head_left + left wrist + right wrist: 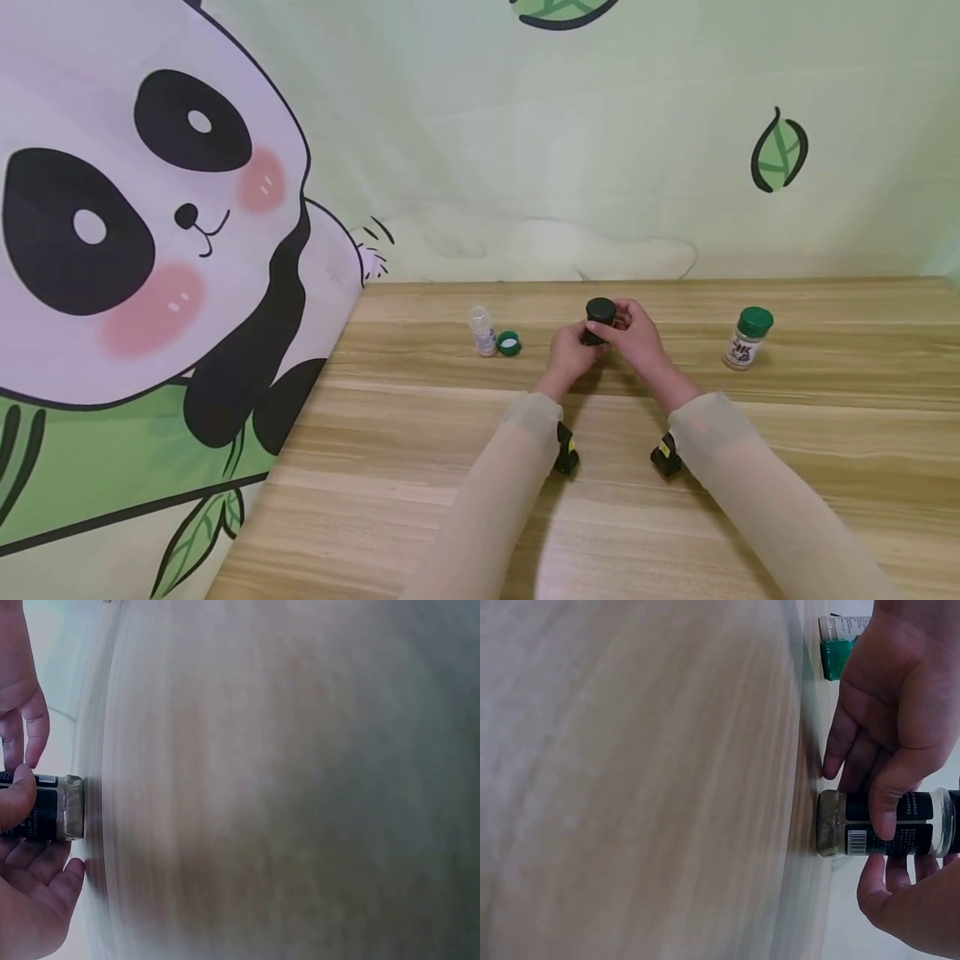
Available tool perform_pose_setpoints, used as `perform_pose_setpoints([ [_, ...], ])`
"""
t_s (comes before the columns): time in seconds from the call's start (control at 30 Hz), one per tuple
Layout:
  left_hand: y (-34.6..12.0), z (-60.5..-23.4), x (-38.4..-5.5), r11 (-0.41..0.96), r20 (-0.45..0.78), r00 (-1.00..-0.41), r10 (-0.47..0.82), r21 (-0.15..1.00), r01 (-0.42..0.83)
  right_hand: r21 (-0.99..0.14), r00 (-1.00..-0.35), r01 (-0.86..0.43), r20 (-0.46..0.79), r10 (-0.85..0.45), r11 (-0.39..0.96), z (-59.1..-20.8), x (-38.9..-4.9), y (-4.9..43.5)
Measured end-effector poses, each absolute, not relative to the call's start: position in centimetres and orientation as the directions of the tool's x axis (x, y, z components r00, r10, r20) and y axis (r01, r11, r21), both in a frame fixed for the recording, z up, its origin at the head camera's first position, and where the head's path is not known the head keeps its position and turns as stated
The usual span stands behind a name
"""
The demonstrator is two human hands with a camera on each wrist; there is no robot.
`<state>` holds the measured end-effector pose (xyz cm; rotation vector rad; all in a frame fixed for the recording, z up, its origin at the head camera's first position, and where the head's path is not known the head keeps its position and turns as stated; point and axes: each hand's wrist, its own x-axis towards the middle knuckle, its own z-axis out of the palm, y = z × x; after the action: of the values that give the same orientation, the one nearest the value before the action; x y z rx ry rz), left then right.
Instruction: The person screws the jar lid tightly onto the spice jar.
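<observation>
A black-capped spice jar (600, 310) with a dark label stands upright between both hands, over the back of the table. My left hand (573, 357) grips its body; the thumb lies across the label in the right wrist view, where the jar (855, 825) shows brown contents at its base. With thumb and fingers, my right hand (637, 337) holds the jar's upper part, near the cap. Part of that grip is cut off at the wrist views' edges. Whether the base touches the table cannot be told.
Left of the hands are a clear, uncapped bottle (482, 332) and a green cap (509, 343) lying beside it. A green-capped shaker (748, 337) stands to the right. Behind the wooden table (420, 467) hangs a panda-print cloth (465, 150).
</observation>
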<state>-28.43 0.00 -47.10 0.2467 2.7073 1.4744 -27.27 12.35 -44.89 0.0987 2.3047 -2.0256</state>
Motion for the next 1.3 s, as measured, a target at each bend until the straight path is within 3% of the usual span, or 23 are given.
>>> perform_pose_setpoints([
  [0.3,0.0,-47.5,-28.6,0.525,0.048,-0.982,0.181,0.840,0.137,-0.977,-0.979,0.032,-0.073,-0.192,0.209,-44.5,-27.6,13.8],
  [0.67,0.1,-46.8,-28.2,0.504,-0.033,-0.989,0.146,0.862,0.045,-0.951,-0.865,0.078,-0.214,-0.454,0.299,-42.9,-29.5,16.3],
  [0.93,0.1,-46.7,-28.2,0.497,-0.041,-0.985,0.165,0.866,0.047,-0.942,-0.826,0.094,-0.254,-0.503,0.321,-42.0,-29.8,16.9],
  [1.3,0.2,-47.0,-28.3,0.498,-0.052,-0.987,0.151,0.866,0.030,-0.936,-0.847,0.064,-0.234,-0.478,0.345,-42.5,-29.9,16.8],
])
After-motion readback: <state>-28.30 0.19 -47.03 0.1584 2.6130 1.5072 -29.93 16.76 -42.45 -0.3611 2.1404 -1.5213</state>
